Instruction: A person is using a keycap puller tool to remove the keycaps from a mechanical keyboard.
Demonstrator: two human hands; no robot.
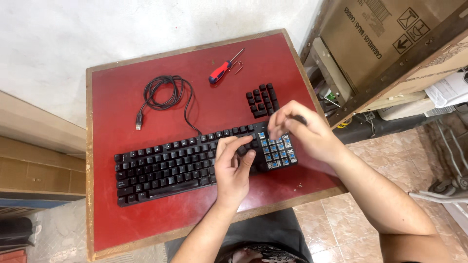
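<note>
Near the front edge of the tabletop: both hands at the right end of a black keyboard.

Keyboard long axis runs parallel to the front edge; its cable coils toward the back. Left hand rests on the keys, fingers loosely spread, holding nothing. Exposed blue switches lie directly beneath the right hand, the nearer hand, whose fingertips are pinched together; any keycap between them is hidden. Removed keycaps and a red-handled screwdriver lie toward the back-right corner.

Left hand rests on the black keyboard, right hand pinching over its bare blue switches near the table's right edge.
</note>
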